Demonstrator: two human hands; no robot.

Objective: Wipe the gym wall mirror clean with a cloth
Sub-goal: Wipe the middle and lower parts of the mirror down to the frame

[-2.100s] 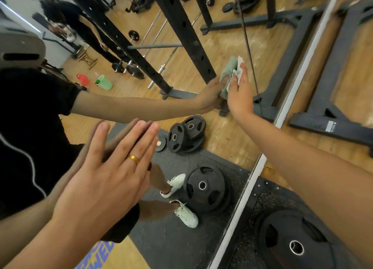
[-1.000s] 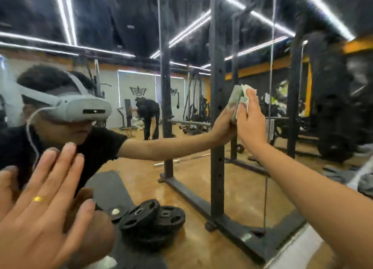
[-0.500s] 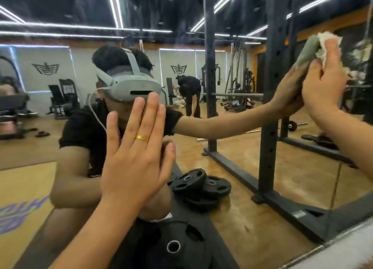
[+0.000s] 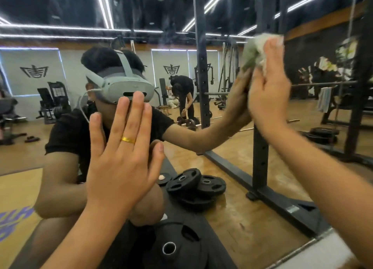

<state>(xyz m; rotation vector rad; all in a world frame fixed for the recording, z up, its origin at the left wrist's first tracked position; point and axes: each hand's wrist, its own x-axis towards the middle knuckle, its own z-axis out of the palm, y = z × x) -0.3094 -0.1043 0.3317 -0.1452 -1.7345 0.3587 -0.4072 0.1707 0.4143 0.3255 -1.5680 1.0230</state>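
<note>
Head view, left hand [image 4: 121,157] lay flat on the mirror [image 4: 232,167], holding nothing, right hand [image 4: 266,95] pressed a green cloth [image 4: 252,50] on it with straight fingers.

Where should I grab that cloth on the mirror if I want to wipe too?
Probably by its bunched upper edge, where the cloth pokes out above the right hand. Come from the front, palm toward the mirror. The cloth's back lies flat on the glass, so only the front and that crumpled top are free.
</note>
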